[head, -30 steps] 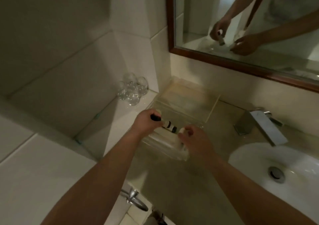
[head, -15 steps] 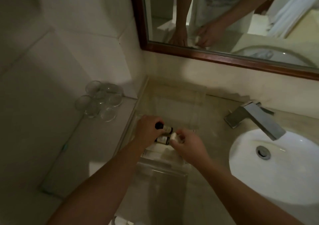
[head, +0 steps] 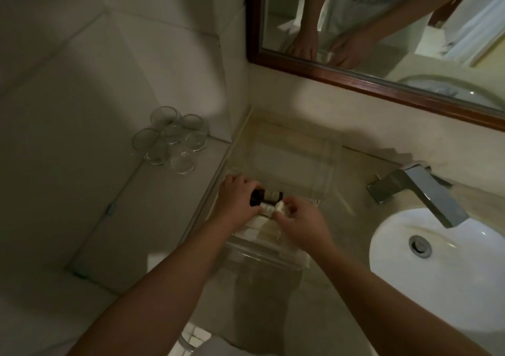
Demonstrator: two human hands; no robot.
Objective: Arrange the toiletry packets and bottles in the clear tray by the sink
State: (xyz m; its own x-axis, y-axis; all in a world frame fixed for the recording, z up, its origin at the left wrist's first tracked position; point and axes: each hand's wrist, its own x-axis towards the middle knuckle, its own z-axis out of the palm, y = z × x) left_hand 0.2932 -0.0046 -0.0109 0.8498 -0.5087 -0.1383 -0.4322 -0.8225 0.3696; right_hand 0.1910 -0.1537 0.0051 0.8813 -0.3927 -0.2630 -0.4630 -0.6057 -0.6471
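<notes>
over the clear tray [head: 325,169] at the sink's [head: 437,268] 9 o'clock | left hand [head: 237,199] fingers wrapped around a dark-capped bottle [head: 266,198], laying it flat | right hand [head: 300,224] fingers pinching a white packet [head: 280,207], likely to seat it alongside

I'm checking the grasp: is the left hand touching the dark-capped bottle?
Touching. The head view shows the left hand with its fingers wrapped around the dark-capped bottle at the cap end, with no gap.

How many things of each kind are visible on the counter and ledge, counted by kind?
Drinking glasses on the ledge: 6
Small bottles in the hands: 2
Clear tray: 1
Faucet: 1
Sink basin: 1
Packets under the hands: too blurred to count
Total counted: 11
</notes>
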